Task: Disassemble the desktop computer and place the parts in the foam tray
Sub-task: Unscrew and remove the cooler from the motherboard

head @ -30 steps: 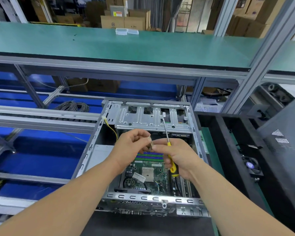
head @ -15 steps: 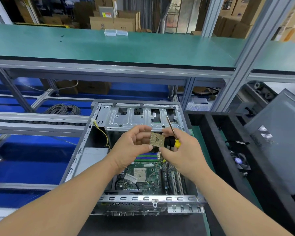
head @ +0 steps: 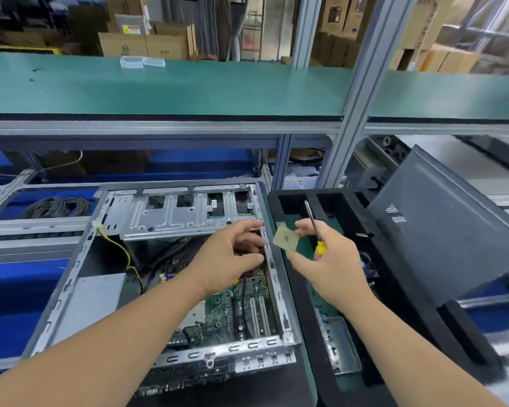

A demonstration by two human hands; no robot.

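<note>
Processor chip [head: 286, 239] now passed from left hand [head: 231, 257], emptied and loosely curled, to right hand [head: 323, 259], pinched alongside the screwdriver [head: 314, 227], bound for foam tray [head: 294, 198] at centre right.

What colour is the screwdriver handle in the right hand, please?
Yellow; the screwdriver handle shows in the head view, in the right hand.

Two hands counted: left hand [head: 232, 257], right hand [head: 329, 259]. One processor chip [head: 286, 239], one yellow-handled screwdriver [head: 314, 227], both seen in right hand. One open computer case [head: 71, 277], one motherboard [head: 224, 309], one drive cage [head: 182, 212] with four cut-outs. One black foam tray [head: 297, 198]. One grey side panel [head: 453, 230]. One cable coil [head: 56, 205]. Two clear plastic boxes [head: 141, 61] noted on green shelf [head: 188, 89].
</note>
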